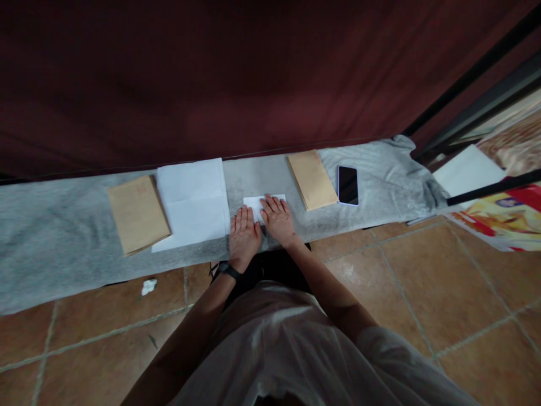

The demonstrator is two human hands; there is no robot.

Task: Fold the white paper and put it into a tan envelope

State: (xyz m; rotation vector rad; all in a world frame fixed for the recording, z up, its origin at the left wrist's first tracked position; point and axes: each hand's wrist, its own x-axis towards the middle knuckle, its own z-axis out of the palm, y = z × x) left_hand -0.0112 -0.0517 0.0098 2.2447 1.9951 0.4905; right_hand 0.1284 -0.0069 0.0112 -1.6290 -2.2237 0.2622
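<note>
A small white folded paper (pixel 252 201) lies on the grey cloth in front of me, partly covered by my hands. My left hand (pixel 244 237) rests flat on its left side, fingers stretched out. Across its right part lies my right hand (pixel 276 221), palm down with the fingers spread a little. Left of my hands is a stack of larger white paper sheets (pixel 192 197) with a crease across the middle. Brown envelopes (pixel 139 215) overlap the left edge of that stack. More brown envelopes (pixel 311 179) lie to the right of my right hand.
A phone (pixel 348 185) with a dark screen lies right of the envelopes. The grey cloth (pixel 59 237) covers a long narrow surface before a dark red curtain (pixel 253 73). Dark bars and a colourful printed box (pixel 507 217) stand at the right. A white scrap (pixel 149 286) lies on the tiled floor.
</note>
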